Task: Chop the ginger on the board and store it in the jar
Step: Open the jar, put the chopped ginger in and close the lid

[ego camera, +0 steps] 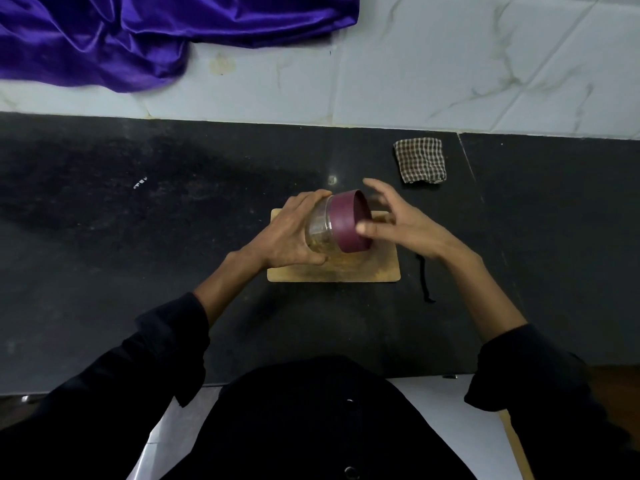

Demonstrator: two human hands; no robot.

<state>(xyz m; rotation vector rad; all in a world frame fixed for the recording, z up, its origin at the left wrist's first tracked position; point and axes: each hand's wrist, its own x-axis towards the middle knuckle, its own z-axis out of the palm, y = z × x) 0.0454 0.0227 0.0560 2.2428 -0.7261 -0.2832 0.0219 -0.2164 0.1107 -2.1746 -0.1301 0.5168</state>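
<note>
Maroon-lidded jar (332, 226) tilted, gripped by left hand (289, 233); right hand (394, 220) fingers spread at lid.

Dark counter (138, 237): a wooden board (377, 271) lies at its middle, a folded checked cloth (420, 165) near the back edge, a black cord (425, 282) just right of the board.

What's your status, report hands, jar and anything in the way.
Left hand grips clear jar, tilted over the board. Right hand open at maroon lid, blurred. Folded checked cloth lies behind the board, apart from it.
</note>
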